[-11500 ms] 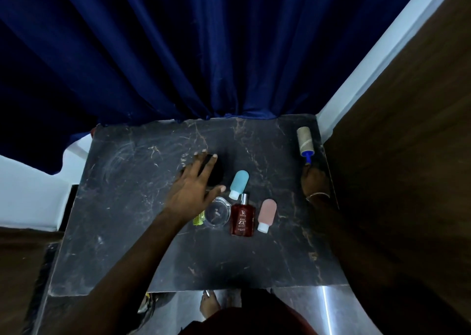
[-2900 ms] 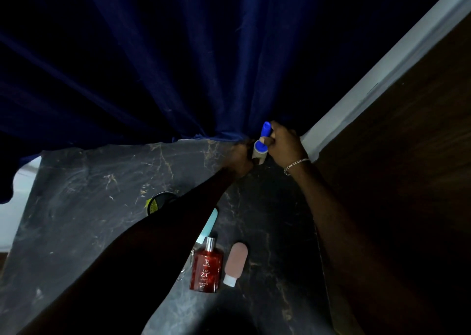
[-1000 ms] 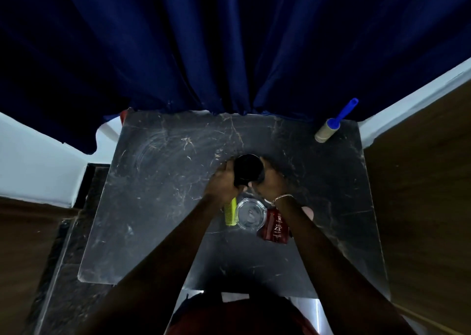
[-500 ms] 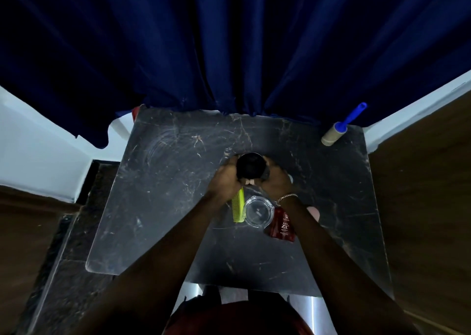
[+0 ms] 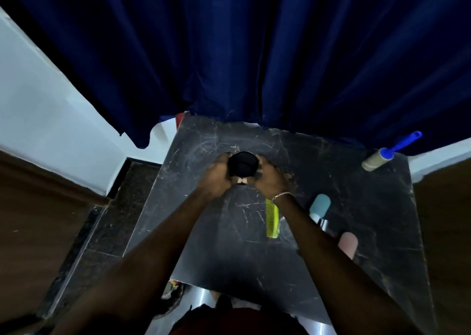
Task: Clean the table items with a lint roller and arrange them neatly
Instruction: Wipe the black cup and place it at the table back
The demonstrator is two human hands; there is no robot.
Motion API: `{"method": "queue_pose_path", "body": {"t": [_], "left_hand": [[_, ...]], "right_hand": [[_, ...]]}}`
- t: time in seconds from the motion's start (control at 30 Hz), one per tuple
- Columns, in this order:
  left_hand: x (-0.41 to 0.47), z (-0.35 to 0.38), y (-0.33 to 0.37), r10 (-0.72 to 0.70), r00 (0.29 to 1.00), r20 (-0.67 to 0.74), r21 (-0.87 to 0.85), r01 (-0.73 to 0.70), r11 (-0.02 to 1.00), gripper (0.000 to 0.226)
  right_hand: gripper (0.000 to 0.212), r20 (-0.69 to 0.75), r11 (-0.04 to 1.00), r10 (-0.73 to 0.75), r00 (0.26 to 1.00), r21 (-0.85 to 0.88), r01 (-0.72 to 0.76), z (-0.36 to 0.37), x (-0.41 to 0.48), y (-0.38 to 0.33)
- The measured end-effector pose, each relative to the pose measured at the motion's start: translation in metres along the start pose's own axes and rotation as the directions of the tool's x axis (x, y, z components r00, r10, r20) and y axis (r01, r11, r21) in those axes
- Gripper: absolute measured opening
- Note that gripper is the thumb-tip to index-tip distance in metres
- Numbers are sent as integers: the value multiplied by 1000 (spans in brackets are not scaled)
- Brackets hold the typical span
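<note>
A round black jar [image 5: 242, 166] sits between both hands over the far middle of the dark marble table [image 5: 229, 258]. My left hand [image 5: 215, 175] grips its left side and my right hand [image 5: 267, 178] grips its right side, thumbs meeting in front. The lint roller [image 5: 379, 158], beige roll with a blue handle, lies at the far right corner. A yellow-green comb [image 5: 271, 218] lies beside my right forearm. A light blue tube [image 5: 319, 206] and a pink tube [image 5: 348, 244] show to the right of that forearm, which hides the items between them.
A dark blue curtain [image 5: 254, 54] hangs along the table's far edge. A white wall [image 5: 38, 131] and dark floor [image 5: 107, 220] lie to the left, brown wooden panelling [image 5: 446, 220] to the right. A small metal cap [image 5: 323, 224] peeks out by my right arm.
Both hands have carried the black jar away from the other items towards the table's far left part. The view has swung left, so the comb and tubes now sit right of the hands.
</note>
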State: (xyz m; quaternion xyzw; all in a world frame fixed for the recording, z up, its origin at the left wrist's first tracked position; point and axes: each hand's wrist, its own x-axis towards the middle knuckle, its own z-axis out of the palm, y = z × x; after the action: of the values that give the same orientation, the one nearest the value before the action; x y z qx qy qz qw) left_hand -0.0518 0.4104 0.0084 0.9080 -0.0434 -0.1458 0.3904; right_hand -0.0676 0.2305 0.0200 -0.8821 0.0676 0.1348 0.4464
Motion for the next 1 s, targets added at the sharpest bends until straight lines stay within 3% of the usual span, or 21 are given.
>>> {"method": "queue_pose_path", "body": {"t": [0.13,0.43,1.0], "left_hand": [[11,-27,-24,-8,1000,-27,61,9,998,73],[46,-82,-80,-88,996,-13,165,89,982,81],[113,-124,-121,-94,995,-36,96,97,991,72]], "right_hand": [[74,48,997,12,999,77,-16,28,23,-22],[69,61,996,-15,998,-84,20,89,87,-60],[71,99,985,14,995,-172,3,124,175,-93]]}}
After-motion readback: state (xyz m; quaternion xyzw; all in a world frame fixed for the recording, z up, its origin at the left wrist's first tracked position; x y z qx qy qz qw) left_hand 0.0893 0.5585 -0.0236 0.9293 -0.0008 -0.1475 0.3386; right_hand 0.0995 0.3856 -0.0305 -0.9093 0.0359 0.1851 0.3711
